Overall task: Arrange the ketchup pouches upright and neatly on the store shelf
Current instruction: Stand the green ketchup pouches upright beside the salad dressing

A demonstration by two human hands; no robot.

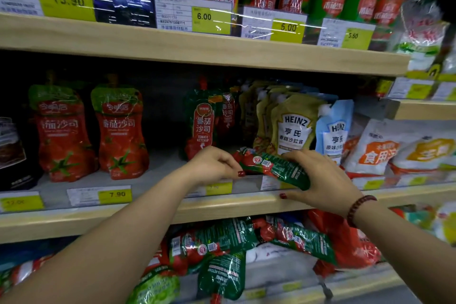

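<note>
A green and red ketchup pouch [274, 166] lies tilted on its side at the front of the middle shelf [158, 207]. My right hand [325, 180] grips its lower right end. My left hand [214, 164] pinches its upper left end. Behind them a matching pouch [201, 123] stands upright with another just behind it. Several more green and red pouches [222, 252] lie in a loose heap on the shelf below.
Two red tomato sauce pouches [91, 131] stand upright at left on the middle shelf, with a gap beside them. Heinz dressing pouches [293, 126] stand right behind my hands. White bags [380, 150] fill the right. Price tags [116, 195] line the shelf edge.
</note>
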